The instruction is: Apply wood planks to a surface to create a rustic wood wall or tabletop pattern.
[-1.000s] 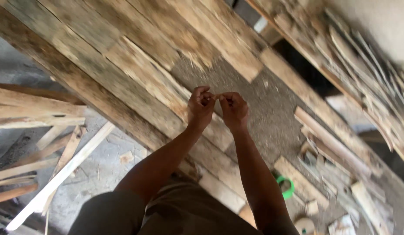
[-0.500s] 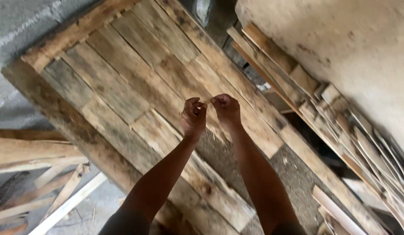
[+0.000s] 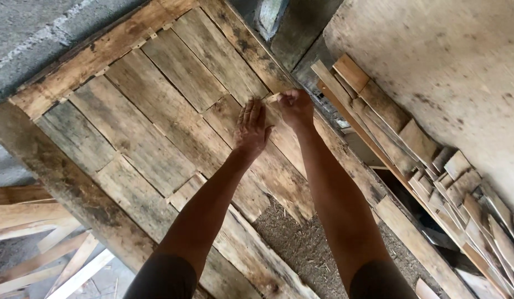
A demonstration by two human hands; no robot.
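Over the big wooden panel (image 3: 157,133) of weathered boards, the left hand (image 3: 252,128) lies flat with fingers straight and released, palm against the planks. Just beside it, the right hand (image 3: 295,108) is clenched, pinching a small sliver of wood (image 3: 274,98) at the panel's upper edge. Beyond that edge, stacked offcuts (image 3: 434,166) lean along the pale wall (image 3: 456,72).

Weathered grey-brown plank panel (image 3: 157,127), perhaps stained

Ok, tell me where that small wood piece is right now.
In the head view, the small wood piece is pinched in the right hand, just right of the flat left hand, above the plank panel.
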